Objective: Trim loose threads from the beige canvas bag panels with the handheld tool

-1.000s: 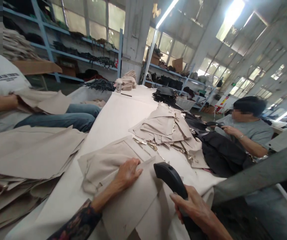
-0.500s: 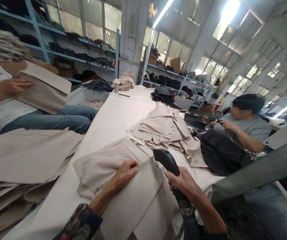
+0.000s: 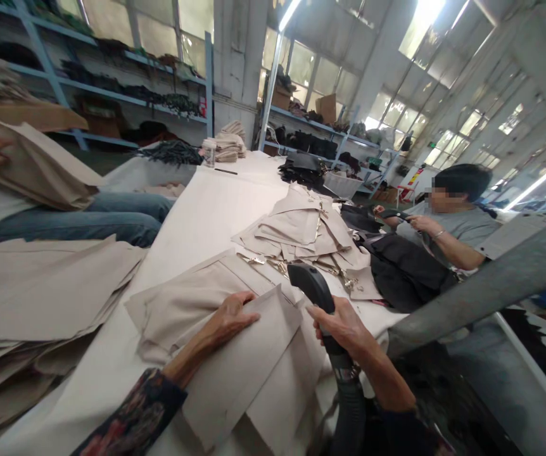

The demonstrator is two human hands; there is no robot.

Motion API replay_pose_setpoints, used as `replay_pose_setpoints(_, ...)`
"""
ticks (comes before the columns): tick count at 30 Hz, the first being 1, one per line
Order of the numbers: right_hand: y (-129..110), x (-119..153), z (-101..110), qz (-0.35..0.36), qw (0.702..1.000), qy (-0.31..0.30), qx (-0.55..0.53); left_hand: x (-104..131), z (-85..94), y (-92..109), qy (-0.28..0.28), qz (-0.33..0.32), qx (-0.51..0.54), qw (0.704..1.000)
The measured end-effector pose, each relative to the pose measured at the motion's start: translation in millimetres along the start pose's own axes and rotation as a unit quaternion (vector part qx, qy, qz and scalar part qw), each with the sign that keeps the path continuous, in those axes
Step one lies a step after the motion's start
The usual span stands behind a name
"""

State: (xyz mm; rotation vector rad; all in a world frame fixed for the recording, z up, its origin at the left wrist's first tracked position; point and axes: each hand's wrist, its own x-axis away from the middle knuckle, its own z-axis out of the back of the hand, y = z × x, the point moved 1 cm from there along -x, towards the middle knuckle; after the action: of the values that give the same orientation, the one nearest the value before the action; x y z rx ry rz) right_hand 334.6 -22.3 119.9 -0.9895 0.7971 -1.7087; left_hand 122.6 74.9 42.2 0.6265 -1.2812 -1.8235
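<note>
Evidently, in the head view, the left hand (image 3: 232,320) pinches a flat beige fabric panel (image 3: 242,364) by its upper edge, thumb over the near face, probably to steady it. The panel slopes over other beige pieces at the near end of the white-covered worktop (image 3: 197,215). The right hand (image 3: 344,326) wraps closed around a black curved plastic nozzle (image 3: 311,283), perhaps so its tip can be aimed; that tip stands just beyond the panel's top corner. Both forearms reach forward and inward, the right wrist roughly straight.
</note>
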Motion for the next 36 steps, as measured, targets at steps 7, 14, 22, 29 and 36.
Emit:
replay_pose_setpoints(7,1,66,24,-0.023,0.999,0.015,0.039,-11,69.9,81,0.166,-0.138,-0.357,0.909)
replay_pose_setpoints(14,4,97,32,0.013,0.997,0.016,0.071,9,73.7,158,0.232,-0.267,-0.626,0.695)
replay_pose_setpoints(22,21,126,34,0.013,0.991,-0.023,0.130,65,-72.1,4,0.094,-0.354,-0.559,0.744)
replay_pose_setpoints(29,37,132,4,-0.047,0.989,-0.045,0.133,81,-82.3,-22,0.194,-0.325,-0.470,0.798)
replay_pose_setpoints(36,47,119,-35,-0.065,0.990,-0.029,0.124,81,-86.2,-31,0.234,-0.359,-0.414,0.803)
